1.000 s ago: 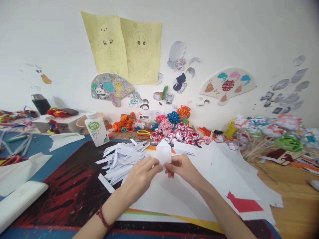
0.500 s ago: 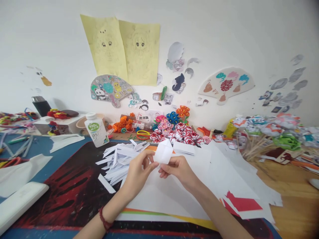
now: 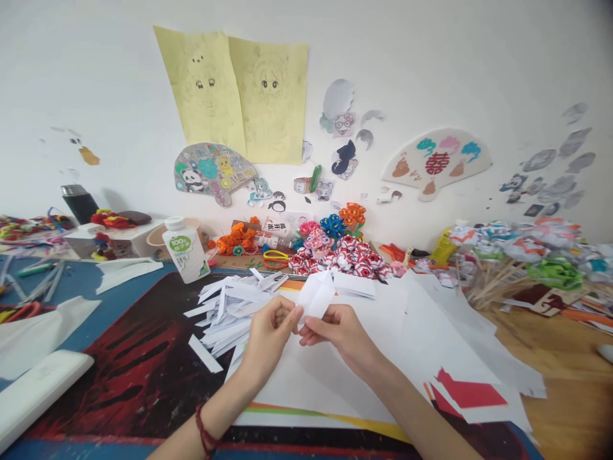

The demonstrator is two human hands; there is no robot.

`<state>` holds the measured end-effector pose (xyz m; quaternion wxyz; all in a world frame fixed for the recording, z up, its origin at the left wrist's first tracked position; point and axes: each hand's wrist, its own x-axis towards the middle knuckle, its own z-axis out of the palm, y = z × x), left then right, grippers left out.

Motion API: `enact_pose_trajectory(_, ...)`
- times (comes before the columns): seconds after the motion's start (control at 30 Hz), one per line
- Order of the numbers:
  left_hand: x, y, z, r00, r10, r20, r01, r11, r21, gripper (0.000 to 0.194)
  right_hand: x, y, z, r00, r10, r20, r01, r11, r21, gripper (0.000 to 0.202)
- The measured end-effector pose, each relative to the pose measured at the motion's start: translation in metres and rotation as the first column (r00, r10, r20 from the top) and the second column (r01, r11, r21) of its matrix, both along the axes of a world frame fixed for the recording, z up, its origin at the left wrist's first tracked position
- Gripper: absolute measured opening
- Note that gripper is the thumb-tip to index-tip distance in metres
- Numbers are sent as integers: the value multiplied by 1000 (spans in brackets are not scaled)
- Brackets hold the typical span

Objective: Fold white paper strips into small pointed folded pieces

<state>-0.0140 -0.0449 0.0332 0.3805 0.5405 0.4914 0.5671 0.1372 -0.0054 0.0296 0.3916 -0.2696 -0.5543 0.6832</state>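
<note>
A small piece of folded white paper (image 3: 317, 295) is held up between both hands, a crease running along it and its top end pointed. My left hand (image 3: 272, 332) pinches its lower left edge between thumb and fingers. From the right, my right hand (image 3: 338, 332) grips the lower edge, thumb in front and fingers curled behind. Below them lie large white sheets (image 3: 330, 390), with orange, green and yellow edges showing underneath. Just left of my left hand spreads a loose pile of white paper strips (image 3: 230, 313). Folded white paper pieces (image 3: 354, 285) rest beyond my right hand.
A white bottle (image 3: 186, 250) stands at the back left. Red-and-white paper flowers (image 3: 347, 257) are heaped along the wall, with more flowers on sticks (image 3: 522, 246) at right. Red paper (image 3: 472, 390) lies at the right front, and a white device (image 3: 43, 396) at the left.
The folded paper has tilted to the right, and its crease now shows more clearly. Both hands have shifted slightly while keeping their grip on it.
</note>
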Motion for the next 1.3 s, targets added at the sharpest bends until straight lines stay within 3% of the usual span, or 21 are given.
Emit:
enact_pose_trajectory(0.27, 4, -2, -1, 997, 36, 65, -34, 999, -32, 34, -1, -1, 0, 1000, 16, 21, -16, 1000, 7, 30)
enact_pose_trajectory(0.53, -6, 2, 9, 982, -188, 25, 189, 981, -43, 25, 11, 8, 7, 998, 49, 48, -49, 999, 4, 28)
enact_pose_trajectory(0.67, -6, 2, 7, 981, -185, -48, 185, 983, -9, 22, 14, 9, 9, 994, 98, 55, -97, 995, -17, 24)
enact_pose_trajectory(0.93, -2, -4, 10, 956, -128, -265, 157, 983, 94, 18, 12, 7, 9, 994, 77, 76, -77, 997, -5, 22)
enact_pose_trajectory(1.3, -5, -5, 8, 882, -122, -456, 165, 985, 57, 33, 15, 8, 10, 986, 116, 118, -128, 987, 101, 23)
